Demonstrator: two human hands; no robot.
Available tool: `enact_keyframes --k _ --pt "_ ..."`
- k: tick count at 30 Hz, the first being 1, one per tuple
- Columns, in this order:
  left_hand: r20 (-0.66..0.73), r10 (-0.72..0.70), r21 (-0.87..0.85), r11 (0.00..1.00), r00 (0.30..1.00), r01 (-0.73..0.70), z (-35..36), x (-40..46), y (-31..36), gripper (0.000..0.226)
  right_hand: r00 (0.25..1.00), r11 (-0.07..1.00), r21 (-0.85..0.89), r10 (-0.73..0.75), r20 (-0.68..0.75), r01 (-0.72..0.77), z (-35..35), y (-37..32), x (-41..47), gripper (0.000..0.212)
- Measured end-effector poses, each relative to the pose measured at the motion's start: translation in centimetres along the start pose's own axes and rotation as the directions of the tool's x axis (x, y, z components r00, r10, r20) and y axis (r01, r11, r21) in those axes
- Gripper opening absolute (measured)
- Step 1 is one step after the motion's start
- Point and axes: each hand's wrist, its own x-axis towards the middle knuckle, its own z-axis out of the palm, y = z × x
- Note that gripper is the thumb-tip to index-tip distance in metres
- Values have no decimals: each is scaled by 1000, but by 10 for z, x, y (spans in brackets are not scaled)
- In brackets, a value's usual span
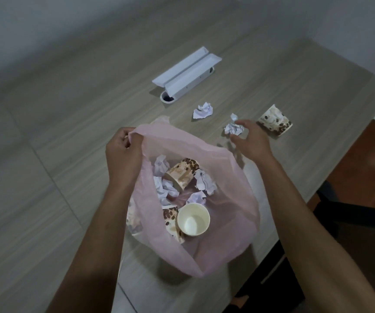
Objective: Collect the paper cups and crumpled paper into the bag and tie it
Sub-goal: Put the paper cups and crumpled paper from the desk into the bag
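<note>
**Bag held open, one hand at the loose paper**

The fingers [129, 137] of the left hand [123, 154] are curled and pressed together on the rim of the pink bag [231, 213], pinching the thin plastic and lifting that edge so the mouth gapes toward the camera. The fingers [241, 123] of the right hand [253, 141] are spread around a crumpled paper ball [233, 128] lying on the desk [69, 154], thumb below it and index finger above; whether they touch it yet I cannot tell.

Inside the bag lie several crumpled papers [205, 182] among paper cups printed with coffee beans: one cup on its side [183, 173] near the far part of the opening, and a nearer cup [193, 220] turned with its white inside facing up. Another cup shows dimly through the plastic at the bag's left side.

Outward from the right hand, a loose cup [274, 122] lies tipped just beyond the fingertips, near the desk's right edge. A second paper ball [202, 110] sits apart, between the bag's far rim and a white cable box [188, 73] with its lid flaps open, set into the desk surface. Dark floor and a chair show past the desk's right edge.
</note>
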Motion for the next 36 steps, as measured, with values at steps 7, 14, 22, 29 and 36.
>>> enact_keyframes --k 7,14,22,29,36 --pt "26 25 -57 998 999 -24 -8 -6 11 18 984 958 -275 -32 177 81 19 -6 62 67" --pt "62 47 -58 997 997 -44 -11 -9 16 16 999 976 -219 -3 32 10 19 12 14 38" --pt "29 2 -29 1000 1000 -1 -22 -7 -5 20 978 967 244 113 -175 -68 2 2 -53 22" --pt "-68 -74 -12 997 995 73 -16 11 -31 14 986 865 485 -58 -158 129 -25 -76 -106 26" --pt "-5 -142 47 989 990 142 28 20 -45 13 972 963 254 -140 190 89 10 -62 -113 40"
